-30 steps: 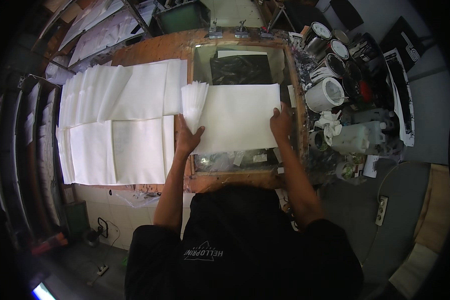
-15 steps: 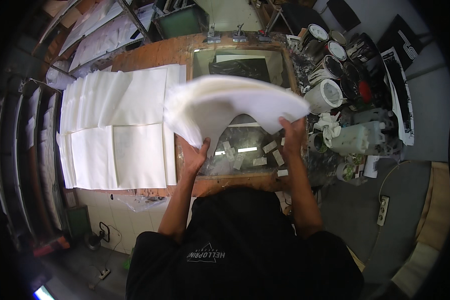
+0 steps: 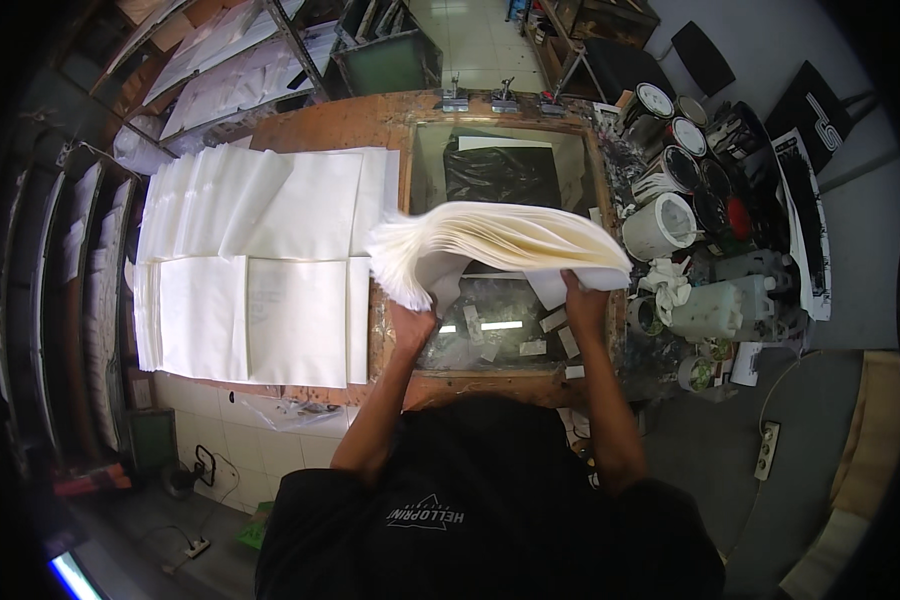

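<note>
— Two hands are seen under one thick stack of white sheets [image 3: 500, 245]. How is it held?

— The stack is gripped from below at its near edge. The left hand [image 3: 411, 325] is closed on the left corner, where the sheets are fanned out and bent downward. The right hand [image 3: 582, 300] is closed on the right part of the edge. The hands are kept well apart from each other.

— Where is the stack placed?

— It is lifted in the air above the glass frame [image 3: 500, 190] that is set into the wooden worktop [image 3: 320, 125]. It is not touching the glass. A dark sheet [image 3: 500, 175] is seen under the glass at the far side, and small pieces of tape are seen on the near part of it.

— What is found at the left?

— White sheets laid in overlapping rows [image 3: 260, 265] are spread on the worktop, just beside the frame.

— And at the right?

— Paint cans [image 3: 685, 150] and a white bucket [image 3: 658, 225] are crowded near the frame. A white plastic jug [image 3: 715, 308] is lying closer to the person. Shelves with more paper [image 3: 50, 260] are seen at the far left.
</note>
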`<state>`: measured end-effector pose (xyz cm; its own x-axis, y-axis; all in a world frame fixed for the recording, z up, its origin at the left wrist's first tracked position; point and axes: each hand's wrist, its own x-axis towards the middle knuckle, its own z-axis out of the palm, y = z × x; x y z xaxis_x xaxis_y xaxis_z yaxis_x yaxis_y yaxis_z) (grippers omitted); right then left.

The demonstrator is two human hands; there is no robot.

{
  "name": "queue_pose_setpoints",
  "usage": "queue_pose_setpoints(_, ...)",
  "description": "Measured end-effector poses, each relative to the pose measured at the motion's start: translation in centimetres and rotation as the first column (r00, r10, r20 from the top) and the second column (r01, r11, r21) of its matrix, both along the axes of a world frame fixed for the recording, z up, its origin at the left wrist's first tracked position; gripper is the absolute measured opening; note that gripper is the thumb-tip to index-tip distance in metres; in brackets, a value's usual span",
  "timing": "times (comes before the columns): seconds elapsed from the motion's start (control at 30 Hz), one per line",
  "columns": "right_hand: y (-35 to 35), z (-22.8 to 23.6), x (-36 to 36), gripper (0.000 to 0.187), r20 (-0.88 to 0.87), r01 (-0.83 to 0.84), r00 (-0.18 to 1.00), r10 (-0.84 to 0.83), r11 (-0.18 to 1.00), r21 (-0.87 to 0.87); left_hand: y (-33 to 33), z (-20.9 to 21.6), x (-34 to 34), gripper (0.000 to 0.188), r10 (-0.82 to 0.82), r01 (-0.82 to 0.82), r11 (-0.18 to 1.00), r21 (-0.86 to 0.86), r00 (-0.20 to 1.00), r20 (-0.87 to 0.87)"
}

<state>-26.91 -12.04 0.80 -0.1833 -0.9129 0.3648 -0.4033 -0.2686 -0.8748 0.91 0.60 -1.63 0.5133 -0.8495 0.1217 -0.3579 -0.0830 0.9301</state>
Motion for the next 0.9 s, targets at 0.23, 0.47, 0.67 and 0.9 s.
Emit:
queue_pose_setpoints(0.23, -3.3, 7.3, -2.3, 0.026, 0.114, -0.329, 0.943, 0.311, 0.838, 0.435, -1.0, 5.4, 4.0, 0.056, -0.006, 0.036, 0.996, 0.086, 0.947, -0.320)
queue_pose_setpoints(0.47, -4.4, -3.2, -4.1, 0.045, -0.114, -0.168, 0.945, 0.305, 0.758, 0.630, -1.7, 2.9, 5.4, 0.086, -0.111, 0.166, 0.927, 0.336, 0.978, -0.176)
queue_pose_setpoints(0.67, -2.4, -1.7, 2.2, 0.029, -0.444, 0.145, 0.896, 0.026, 0.926, 0.347, -1.6, -1.4, 4.0, 0.087, -0.095, -0.015, 0.934, 0.358, 0.953, 0.289)
queue_pose_setpoints(0.9, 0.6, 5.9, 1.9, 0.036, 0.275, 0.039, 0.959, -0.075, 0.990, 0.133, 0.2, 5.8, -0.9, 0.082, 0.037, -0.018, 0.997, -0.071, 0.962, 0.269)
